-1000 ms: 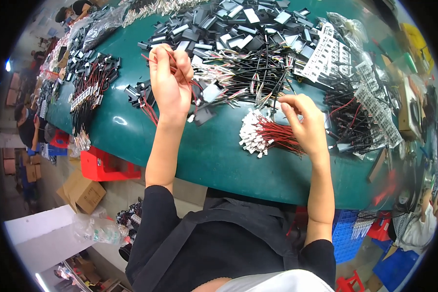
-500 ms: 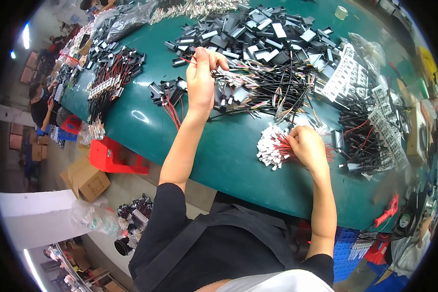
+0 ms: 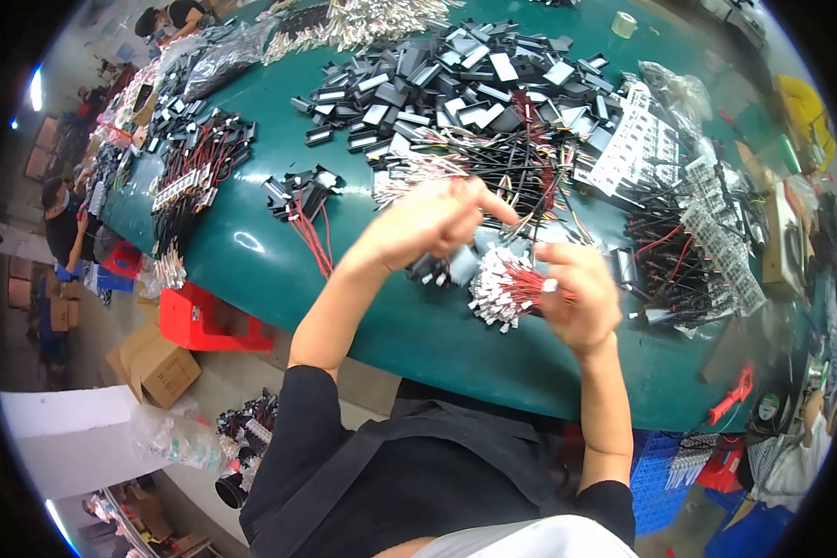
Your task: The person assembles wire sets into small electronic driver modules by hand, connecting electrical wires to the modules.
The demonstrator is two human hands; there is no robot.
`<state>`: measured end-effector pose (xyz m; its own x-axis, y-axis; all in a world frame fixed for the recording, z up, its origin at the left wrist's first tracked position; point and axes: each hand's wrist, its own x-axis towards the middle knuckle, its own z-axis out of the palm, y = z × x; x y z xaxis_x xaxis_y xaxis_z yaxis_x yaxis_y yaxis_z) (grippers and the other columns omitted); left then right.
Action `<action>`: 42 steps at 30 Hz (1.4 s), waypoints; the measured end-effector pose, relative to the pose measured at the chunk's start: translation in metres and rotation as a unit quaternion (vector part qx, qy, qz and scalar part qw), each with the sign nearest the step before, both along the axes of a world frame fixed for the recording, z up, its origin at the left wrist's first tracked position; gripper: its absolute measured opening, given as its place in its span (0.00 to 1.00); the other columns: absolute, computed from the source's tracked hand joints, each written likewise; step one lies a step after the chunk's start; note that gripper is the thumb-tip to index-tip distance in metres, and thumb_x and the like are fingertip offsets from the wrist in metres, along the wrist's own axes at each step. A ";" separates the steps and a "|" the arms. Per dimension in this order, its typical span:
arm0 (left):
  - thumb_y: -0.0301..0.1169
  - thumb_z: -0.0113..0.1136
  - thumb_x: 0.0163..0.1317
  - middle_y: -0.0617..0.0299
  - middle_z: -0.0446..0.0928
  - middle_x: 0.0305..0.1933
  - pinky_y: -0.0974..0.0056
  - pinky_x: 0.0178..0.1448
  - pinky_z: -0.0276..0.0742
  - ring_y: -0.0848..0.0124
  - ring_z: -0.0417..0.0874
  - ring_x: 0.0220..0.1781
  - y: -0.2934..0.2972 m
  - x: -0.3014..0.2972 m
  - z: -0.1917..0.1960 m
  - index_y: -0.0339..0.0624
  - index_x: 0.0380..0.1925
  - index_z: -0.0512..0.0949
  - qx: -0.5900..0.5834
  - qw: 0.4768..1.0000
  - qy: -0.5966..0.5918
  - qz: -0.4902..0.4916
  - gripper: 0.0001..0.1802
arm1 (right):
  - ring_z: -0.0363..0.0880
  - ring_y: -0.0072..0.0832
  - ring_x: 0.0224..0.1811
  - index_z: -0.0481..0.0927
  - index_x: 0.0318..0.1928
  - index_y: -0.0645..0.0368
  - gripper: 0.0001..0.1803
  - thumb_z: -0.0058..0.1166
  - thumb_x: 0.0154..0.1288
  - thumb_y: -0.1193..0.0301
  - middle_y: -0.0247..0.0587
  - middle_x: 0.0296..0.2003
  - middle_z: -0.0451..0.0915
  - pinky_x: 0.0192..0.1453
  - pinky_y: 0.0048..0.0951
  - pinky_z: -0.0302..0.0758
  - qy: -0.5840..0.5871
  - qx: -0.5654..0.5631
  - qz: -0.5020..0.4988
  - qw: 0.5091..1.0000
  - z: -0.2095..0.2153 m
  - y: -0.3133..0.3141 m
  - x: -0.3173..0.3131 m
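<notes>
Left hand (image 3: 432, 223): swung down and across toward the right one, blurred, index finger out, others curled; I can't tell whether it grips the dark housing (image 3: 462, 268) showing just below.
Right hand (image 3: 581, 296): lifting off the bunch, thumb and fingers seemingly pinching one white connector (image 3: 550, 285).
Gap between hands: narrower now; I judge the connector is being brought to the left hand's side.
Connector bundle (image 3: 498, 290): one, red-wired, on the green table (image 3: 418, 325) just left of the right hand; heads too many for me to count.
Small housing cluster (image 3: 299, 193): one, red leads trailing, left of the left hand.
Large housing pile (image 3: 418, 74): one, beyond both hands, uncountable.
Tape roll (image 3: 625, 24): one, far side.
</notes>
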<state>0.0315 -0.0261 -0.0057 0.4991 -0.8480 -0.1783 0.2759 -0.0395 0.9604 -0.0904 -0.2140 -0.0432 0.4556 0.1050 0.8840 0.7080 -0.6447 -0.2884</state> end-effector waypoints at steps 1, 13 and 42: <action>0.50 0.40 0.71 0.78 0.52 0.14 0.75 0.20 0.48 0.84 0.52 0.15 -0.009 -0.011 0.001 0.28 0.51 0.74 0.024 0.999 -0.039 -0.005 0.31 | 0.80 0.40 0.33 0.71 0.40 0.66 0.15 0.54 0.48 0.86 0.49 0.36 0.80 0.34 0.36 0.78 0.003 -0.033 0.014 0.999 -0.003 0.003 0.003; 0.34 0.47 0.68 0.65 0.70 0.23 0.67 0.34 0.69 0.73 0.70 0.26 -0.008 -0.019 -0.015 0.40 0.28 0.70 0.048 0.945 -0.315 -0.072 0.12 | 0.74 0.29 0.51 0.61 0.66 0.65 0.23 0.39 0.73 0.73 0.47 0.53 0.75 0.58 0.30 0.69 0.322 0.307 0.109 0.889 0.001 0.008 -0.001; 0.37 0.49 0.65 0.52 0.78 0.30 0.55 0.38 0.75 0.53 0.81 0.35 -0.016 -0.024 -0.027 0.42 0.42 0.71 0.106 0.865 -0.483 -0.090 0.12 | 0.76 0.20 0.38 0.78 0.50 0.64 0.13 0.46 0.71 0.72 0.36 0.37 0.80 0.47 0.21 0.71 0.362 0.340 0.209 0.842 -0.003 0.000 0.002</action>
<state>0.0073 -0.0420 -0.0332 0.3655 -0.9266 0.0879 -0.6794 -0.2011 0.7056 -0.0883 -0.2142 -0.0463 0.9500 -0.0278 0.3109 0.3121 0.1059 -0.9441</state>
